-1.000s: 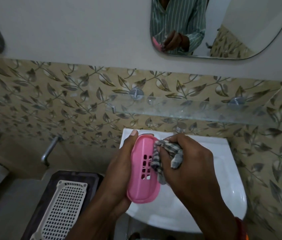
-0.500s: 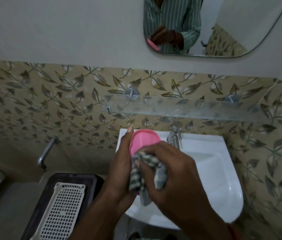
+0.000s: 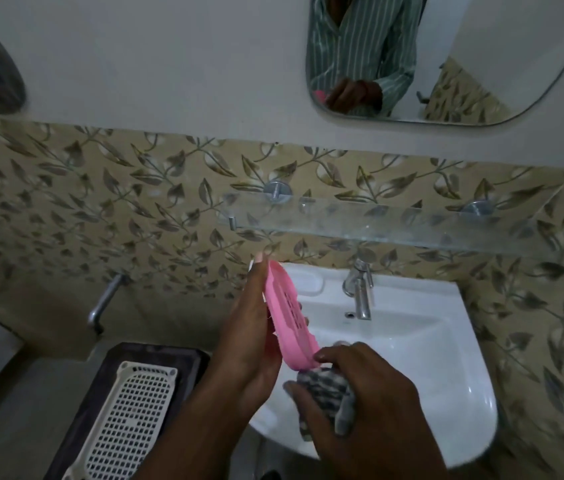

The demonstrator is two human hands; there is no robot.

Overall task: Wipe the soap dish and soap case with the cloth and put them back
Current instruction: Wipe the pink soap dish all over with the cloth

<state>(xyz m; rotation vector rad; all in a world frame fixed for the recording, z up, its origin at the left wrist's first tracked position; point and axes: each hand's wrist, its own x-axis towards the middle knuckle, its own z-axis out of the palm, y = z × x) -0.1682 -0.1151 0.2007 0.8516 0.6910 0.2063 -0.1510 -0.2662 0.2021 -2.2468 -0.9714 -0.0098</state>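
Left hand (image 3: 249,336) fingers curled round pink soap dish (image 3: 289,315), gripping long edge, dish tilted on its side, slotted face toward tap. Right hand (image 3: 360,393) fingers closed on bunched striped cloth (image 3: 322,386), thumb tip pressing near lower end of dish. Cloth touching dish at bottom end only. Both held over white sink (image 3: 446,358), left of tap (image 3: 360,292). Glass shelf (image 3: 394,226) above sink, nothing seen on it. White slotted tray (image 3: 131,420) on dark mat left of sink, well apart from hands; cannot tell if that is the soap case. Looks mid-wipe on dish, about lower edge. Left to do, by judgement: finish dish, wipe case, put both back. Nothing returned yet as far as visible.
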